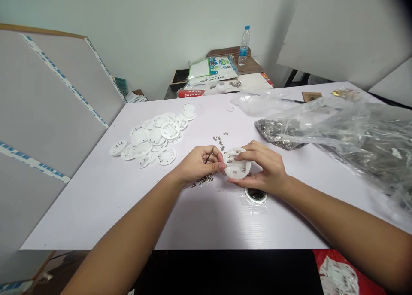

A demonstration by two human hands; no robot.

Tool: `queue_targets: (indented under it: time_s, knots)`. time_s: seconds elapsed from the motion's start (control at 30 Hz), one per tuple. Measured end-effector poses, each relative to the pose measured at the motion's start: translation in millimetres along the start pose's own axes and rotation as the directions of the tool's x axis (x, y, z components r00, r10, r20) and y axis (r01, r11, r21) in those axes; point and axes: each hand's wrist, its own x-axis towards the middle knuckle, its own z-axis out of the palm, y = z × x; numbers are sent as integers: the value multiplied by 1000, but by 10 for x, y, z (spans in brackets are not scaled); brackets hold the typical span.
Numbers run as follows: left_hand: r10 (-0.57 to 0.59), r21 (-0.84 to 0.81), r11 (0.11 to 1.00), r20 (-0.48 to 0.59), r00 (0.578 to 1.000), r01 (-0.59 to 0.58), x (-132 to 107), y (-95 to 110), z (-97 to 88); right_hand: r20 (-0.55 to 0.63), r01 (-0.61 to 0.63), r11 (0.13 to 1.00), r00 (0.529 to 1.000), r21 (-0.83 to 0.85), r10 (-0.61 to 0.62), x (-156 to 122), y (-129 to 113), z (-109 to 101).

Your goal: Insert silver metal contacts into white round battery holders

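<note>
Left hand: centre of frame, fingers curled round a dark slim rod; thumb and forefinger tips of this left hand [209, 164] together at the disc's left rim (can't tell if a clip is pinched there too). Dark slim rod [208, 157] slants out between the fingers.
Right hand: just right of centre, right hand [265, 166] clamped on the white disc, thumb below, fingers over the top.
White disc: centre of frame, white disc [238, 172] held up off the table [209, 230], slotted face showing, small metal bits in it.
Metal clips: pile of metal clips [206, 180] under the left hand, a few strays just above it.
Disc heap: left of centre, overlapping heap of discs [151, 136].
Taped dark round: below the right hand, dark round piece [256, 195].
Clear bag: right side, clear bag [341, 123], metal pieces inside.
Bottle: top, right of centre, water bottle [243, 50].
</note>
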Motion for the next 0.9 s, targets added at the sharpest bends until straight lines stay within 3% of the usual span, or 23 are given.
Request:
queue_targets:
  time_s: [0.33, 0.63, 0.9]
  knots:
    - [-90, -57, 994, 71, 993, 94, -21, -43, 15, -90, 13, 999, 996, 31, -10, 14, -66, 4]
    - [43, -116, 993, 80, 996, -34, -2, -149, 50, -90, 53, 998, 995, 30, -51, 25, -135, 1]
    - [80, -157, 985, 100, 992, -64, 20, -206, 61, -77, 64, 998, 995, 25, -62, 27, -142, 10]
